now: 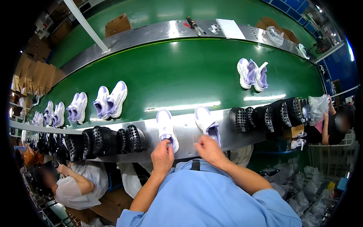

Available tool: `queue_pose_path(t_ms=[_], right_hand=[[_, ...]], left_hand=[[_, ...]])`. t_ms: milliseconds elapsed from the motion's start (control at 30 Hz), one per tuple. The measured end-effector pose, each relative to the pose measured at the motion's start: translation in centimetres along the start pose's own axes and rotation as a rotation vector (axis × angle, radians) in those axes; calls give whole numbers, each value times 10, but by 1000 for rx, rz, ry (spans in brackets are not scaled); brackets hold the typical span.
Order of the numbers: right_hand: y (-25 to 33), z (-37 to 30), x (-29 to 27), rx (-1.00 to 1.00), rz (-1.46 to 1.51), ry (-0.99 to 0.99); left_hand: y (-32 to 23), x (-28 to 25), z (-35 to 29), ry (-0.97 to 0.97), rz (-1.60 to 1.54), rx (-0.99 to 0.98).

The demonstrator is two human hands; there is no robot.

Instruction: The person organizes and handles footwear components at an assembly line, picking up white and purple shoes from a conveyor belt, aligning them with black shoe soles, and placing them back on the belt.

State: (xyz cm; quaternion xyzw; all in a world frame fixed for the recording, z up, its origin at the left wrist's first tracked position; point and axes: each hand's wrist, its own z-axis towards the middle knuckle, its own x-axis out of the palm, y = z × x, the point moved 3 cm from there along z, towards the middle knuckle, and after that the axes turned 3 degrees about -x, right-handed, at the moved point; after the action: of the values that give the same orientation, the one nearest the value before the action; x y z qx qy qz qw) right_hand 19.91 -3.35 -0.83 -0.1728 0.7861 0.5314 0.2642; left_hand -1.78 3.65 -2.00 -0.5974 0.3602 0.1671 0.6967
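Pinching, apparently, left white-lilac sneaker (165,120) by heel collar: left hand (162,156); right hand (210,150) curled at right sneaker (204,116), grip unclear. Likely light, soft-uppered; best held at heel.

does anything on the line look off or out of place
Mildly: toward the right of the green belt, one white and purple shoe has a pale strap sticking up, whereas the nearest pair on the left shows none raised. A crumpled plastic bag also sits loose on the metal ledge.

1 head-worn fisheye view looks down across the green worktop (181,75)
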Motion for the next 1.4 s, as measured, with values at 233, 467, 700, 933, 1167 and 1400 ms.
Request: queue_pose_path(t_ms=[233,467,700,933,1167,1400], right_hand=[[-91,-6,-21,118,60,-485],[-49,-2,-17,167,27,-381],[-64,31,-24,-402,-255,-225],[-53,41,-23,-454,-318,-194],[-75,8,6,304,110,-35],[-80,28,38,331,87,-110]], left_hand=[[-36,97,16,263,-40,188],[-40,117,66,345,75,194],[-35,127,71,314,42,183],[-48,113,58,144,4,172],[-82,100,29,57,139,278],[-57,127,43,122,90,136]])
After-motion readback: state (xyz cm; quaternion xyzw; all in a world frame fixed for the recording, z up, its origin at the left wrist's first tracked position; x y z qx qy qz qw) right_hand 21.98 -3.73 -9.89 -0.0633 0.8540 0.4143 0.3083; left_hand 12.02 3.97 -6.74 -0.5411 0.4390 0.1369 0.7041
